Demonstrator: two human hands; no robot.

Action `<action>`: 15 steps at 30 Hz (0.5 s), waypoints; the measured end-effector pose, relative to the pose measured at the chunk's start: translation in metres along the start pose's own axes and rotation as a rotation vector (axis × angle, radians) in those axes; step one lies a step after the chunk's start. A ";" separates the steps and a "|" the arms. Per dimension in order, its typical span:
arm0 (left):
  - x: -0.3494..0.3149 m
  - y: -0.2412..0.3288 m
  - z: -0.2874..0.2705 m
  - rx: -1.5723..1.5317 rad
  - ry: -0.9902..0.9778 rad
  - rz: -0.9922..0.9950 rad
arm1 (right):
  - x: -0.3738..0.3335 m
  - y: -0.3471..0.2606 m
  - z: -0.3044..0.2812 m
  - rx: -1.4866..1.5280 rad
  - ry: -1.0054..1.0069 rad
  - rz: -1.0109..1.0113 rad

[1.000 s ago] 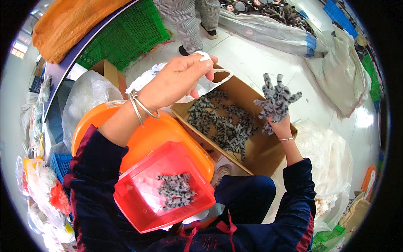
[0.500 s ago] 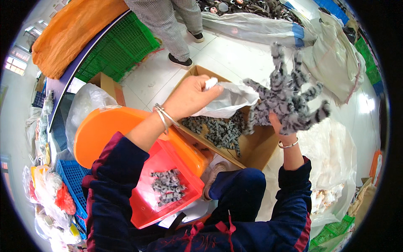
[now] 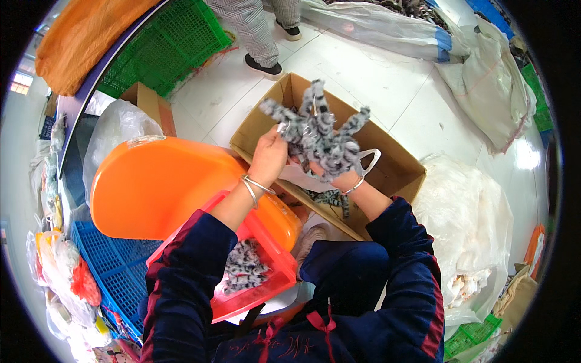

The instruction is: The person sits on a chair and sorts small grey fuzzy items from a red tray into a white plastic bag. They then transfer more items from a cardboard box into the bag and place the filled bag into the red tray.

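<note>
A bundle of fuzzy grey-and-black striped plush pieces [image 3: 321, 133] stands up over the cardboard box [image 3: 396, 163], its strips splaying out. My right hand [image 3: 336, 178] is closed round its lower part, mostly hidden by the fur. At the bundle's left edge my left hand [image 3: 269, 156] is closed, fingertips partly covered; it appears to keep hold of the white plastic bag [image 3: 301, 178]. The bag hangs below the bundle between my hands, and one handle loop shows beside my right wrist. More striped pieces lie in the box under the bag.
A red tray [image 3: 275, 281] with striped plush pieces is by my left forearm, beside an orange plastic stool [image 3: 145, 187]. Blue crates [image 3: 115, 266] stand at left. A large translucent sack [image 3: 466, 218] is at right. Beyond the box, a person's legs [image 3: 257, 36] stand on the tiles.
My right hand has brought the striped bundle leftward, over the box and against the bag. My left hand has moved slightly down and left, beside the bundle.
</note>
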State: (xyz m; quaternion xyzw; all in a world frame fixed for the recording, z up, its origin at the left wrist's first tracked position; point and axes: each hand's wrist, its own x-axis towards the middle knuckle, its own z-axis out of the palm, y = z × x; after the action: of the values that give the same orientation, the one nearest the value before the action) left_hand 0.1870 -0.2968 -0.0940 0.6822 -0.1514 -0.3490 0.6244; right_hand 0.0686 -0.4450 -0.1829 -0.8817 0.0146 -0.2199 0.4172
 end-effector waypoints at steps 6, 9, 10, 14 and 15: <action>-0.004 0.017 -0.033 0.281 -0.015 -0.053 | -0.014 0.004 0.035 0.362 -0.102 0.211; 0.010 0.003 -0.046 0.303 -0.017 -0.021 | -0.013 0.023 0.035 0.003 -0.378 0.283; 0.011 0.007 -0.044 0.280 -0.033 -0.054 | -0.013 0.030 0.034 -0.174 -0.538 0.317; 0.018 -0.012 -0.045 0.299 -0.194 -0.098 | -0.026 0.078 0.049 -0.664 -0.994 0.301; 0.019 -0.012 -0.044 0.327 -0.242 -0.081 | -0.029 0.084 0.050 -0.737 -1.055 0.299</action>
State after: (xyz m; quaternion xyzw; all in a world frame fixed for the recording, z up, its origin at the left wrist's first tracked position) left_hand 0.2271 -0.2739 -0.1118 0.7330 -0.2527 -0.4240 0.4680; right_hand 0.0755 -0.4573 -0.2839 -0.9447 0.0050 0.3214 0.0653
